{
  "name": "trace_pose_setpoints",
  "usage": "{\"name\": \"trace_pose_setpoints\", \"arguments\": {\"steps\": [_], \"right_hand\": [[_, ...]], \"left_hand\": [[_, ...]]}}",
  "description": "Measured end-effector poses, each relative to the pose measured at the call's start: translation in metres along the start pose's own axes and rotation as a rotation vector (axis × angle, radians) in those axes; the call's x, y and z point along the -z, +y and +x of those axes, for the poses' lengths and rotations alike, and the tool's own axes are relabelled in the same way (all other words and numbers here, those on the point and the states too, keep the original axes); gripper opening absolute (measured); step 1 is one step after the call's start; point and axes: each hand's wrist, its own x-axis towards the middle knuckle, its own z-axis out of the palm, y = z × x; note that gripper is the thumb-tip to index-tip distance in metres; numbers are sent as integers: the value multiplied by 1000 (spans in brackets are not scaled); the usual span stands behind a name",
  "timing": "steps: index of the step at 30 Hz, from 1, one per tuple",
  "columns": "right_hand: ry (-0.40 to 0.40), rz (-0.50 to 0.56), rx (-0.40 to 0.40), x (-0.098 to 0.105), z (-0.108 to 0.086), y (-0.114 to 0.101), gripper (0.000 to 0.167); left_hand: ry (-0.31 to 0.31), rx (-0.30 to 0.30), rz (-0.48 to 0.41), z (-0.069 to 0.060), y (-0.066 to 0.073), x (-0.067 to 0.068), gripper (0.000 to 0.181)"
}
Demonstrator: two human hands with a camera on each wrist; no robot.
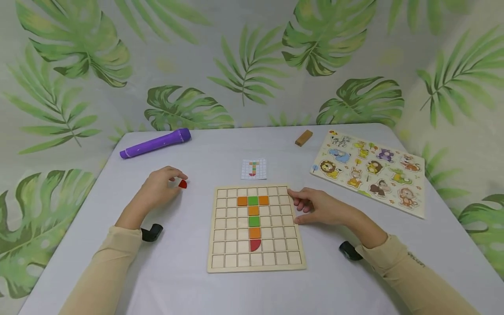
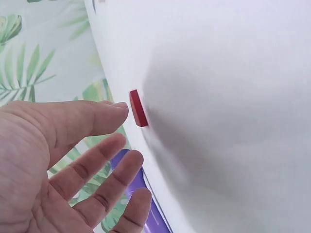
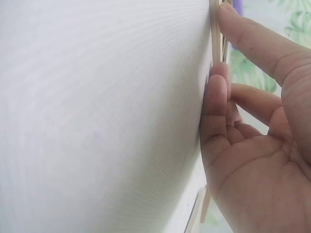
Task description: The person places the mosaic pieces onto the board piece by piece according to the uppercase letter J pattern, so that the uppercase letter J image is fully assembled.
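On the white table at left, my left hand (image 1: pixel 159 189) reaches toward a small red quarter-circle piece (image 1: pixel 183 184). In the left wrist view the thumb tip stops just short of the red piece (image 2: pixel 138 108); the index finger is mostly hidden behind the thumb, the other fingers spread loosely. My right hand (image 1: pixel 320 206) touches the right edge of a wooden grid board (image 1: pixel 275 245) with thumb and index fingertips, its other fingers bent beneath. Orange and green squares (image 1: pixel 254 222) form a T on the board, with a red quarter-circle (image 1: pixel 255 245) at its foot.
Behind the board lies a pattern card (image 1: pixel 253 169) printed with a similar coloured T. A purple microphone (image 1: pixel 155 144) is at back left. Toward the back right are a brown block (image 1: pixel 303 138) and an animal puzzle board (image 1: pixel 370 170). Leaf-printed cloth surrounds the table.
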Motion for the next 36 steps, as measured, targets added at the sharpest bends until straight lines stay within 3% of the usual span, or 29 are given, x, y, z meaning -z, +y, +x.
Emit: {"name": "trace_pose_setpoints", "arguments": {"steps": [8,14,28,36], "right_hand": [[-5,-22,-5,-1,3,2,87],[-5,-11,2,-2,4,3,87],[-6,-4,19,-1,4,6,87],[-6,-2,29,-1,4,4,87]], "left_hand": [[-27,36,-18,3,-8,-2,30],[-10,61,-6,3,-12,-3,25],[10,68,69,1,-16,0,18],[-29,88,106,-3,-19,-1,23]]}}
